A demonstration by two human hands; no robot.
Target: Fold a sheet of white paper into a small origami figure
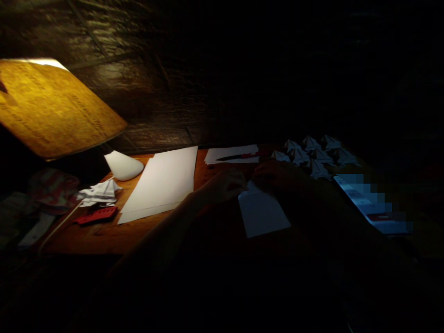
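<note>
Dim forearms (173, 226) up front, wooden table (100, 237), super dark room, yellow lampshade (58, 111) lighting the wall (114, 71).
Left fingers (237, 187) pinched on the white paper (263, 215)'s far tip, mid-table; right fingers (265, 169) too dark to tell.

Table (104, 236): wood, slight sheen. Sheets (166, 180) & folded pc (262, 210): paper, smooth, matt. Origami (317, 169): paper, creased. Wall (121, 83): rough, glossy in pts. Shade (58, 111): mottled, matl unclear. Red tool (99, 215): plastic-looking. Knife (233, 157): blade dk, matt. Cloth (52, 187): rumpled. Screen (357, 203): smooth, approx glass-like.
</note>
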